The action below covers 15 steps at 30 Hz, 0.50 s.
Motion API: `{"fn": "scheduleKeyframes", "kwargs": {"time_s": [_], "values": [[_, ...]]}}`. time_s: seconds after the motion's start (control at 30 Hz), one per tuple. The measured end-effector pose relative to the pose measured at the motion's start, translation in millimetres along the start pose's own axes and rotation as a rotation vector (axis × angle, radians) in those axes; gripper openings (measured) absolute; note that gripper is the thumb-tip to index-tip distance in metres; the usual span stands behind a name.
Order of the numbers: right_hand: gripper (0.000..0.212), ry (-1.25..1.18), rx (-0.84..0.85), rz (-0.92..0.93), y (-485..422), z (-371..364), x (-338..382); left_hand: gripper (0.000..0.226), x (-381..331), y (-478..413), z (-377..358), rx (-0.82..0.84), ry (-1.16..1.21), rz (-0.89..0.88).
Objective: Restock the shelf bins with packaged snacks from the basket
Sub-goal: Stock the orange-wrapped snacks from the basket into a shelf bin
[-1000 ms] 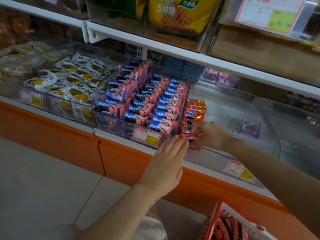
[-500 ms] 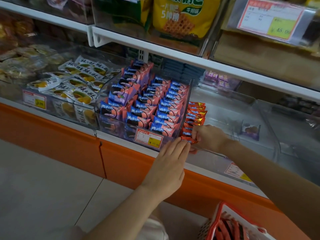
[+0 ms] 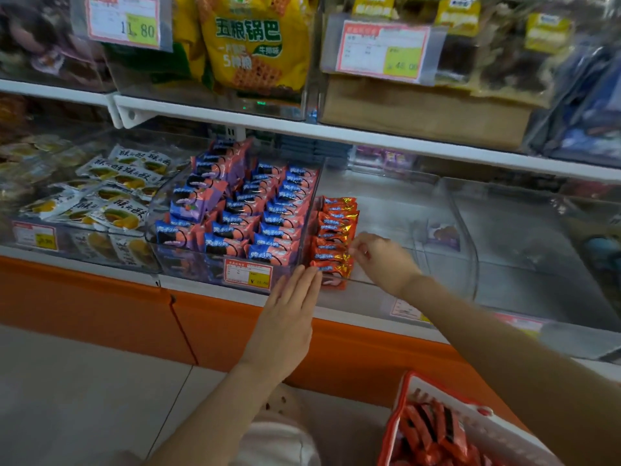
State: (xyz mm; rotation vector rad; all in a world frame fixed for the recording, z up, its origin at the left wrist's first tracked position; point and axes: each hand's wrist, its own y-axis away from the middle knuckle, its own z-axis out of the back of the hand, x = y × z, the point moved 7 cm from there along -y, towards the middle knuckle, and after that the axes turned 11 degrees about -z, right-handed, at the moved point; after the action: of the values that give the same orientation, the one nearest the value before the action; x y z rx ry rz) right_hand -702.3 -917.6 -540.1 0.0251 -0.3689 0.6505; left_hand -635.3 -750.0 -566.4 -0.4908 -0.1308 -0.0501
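Left hand [image 3: 288, 317] braces flat-fingered at the clear bin [image 3: 467, 253] front. Right hand [image 3: 381, 262], fingers curled and grip unclear, could topple the upright orange packets [image 3: 334, 237].

Dim, flat indoor light, source out of view; colours muted, hazy. Soft glare on clear bin walls [image 3: 465, 227] at right. Small highlights on foil of orange snack packs [image 3: 336, 230]. Overall blur; price tags [image 3: 124, 21] barely legible. Shelf edge [image 3: 369, 141] bowed by wide-angle lens.
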Motion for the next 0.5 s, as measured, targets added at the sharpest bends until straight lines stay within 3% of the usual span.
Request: {"fn": "scheduleKeyframes", "kwargs": {"time_s": [0.13, 0.27, 0.4, 0.5], "values": [[0.022, -0.034, -0.196, 0.145, 49.3, 23.2, -14.0, 0.086, -3.9, -1.9, -3.4, 0.029, -0.004, 0.037], [0.029, -0.042, -0.277, 0.249, 112.5, 31.6, -45.7, 0.077, -19.0, -9.3, 0.3, 0.041, 0.062, 0.06], [0.024, -0.017, -0.313, 0.204, 163.9, 26.4, -91.1, 0.056, -58.4, -17.0, 3.9, 0.024, 0.108, -0.185], [0.024, 0.041, -0.282, 0.133, 190.6, 10.0, -133.0, 0.048, -96.6, -19.7, -8.1, 0.102, 0.124, -0.343]]}}
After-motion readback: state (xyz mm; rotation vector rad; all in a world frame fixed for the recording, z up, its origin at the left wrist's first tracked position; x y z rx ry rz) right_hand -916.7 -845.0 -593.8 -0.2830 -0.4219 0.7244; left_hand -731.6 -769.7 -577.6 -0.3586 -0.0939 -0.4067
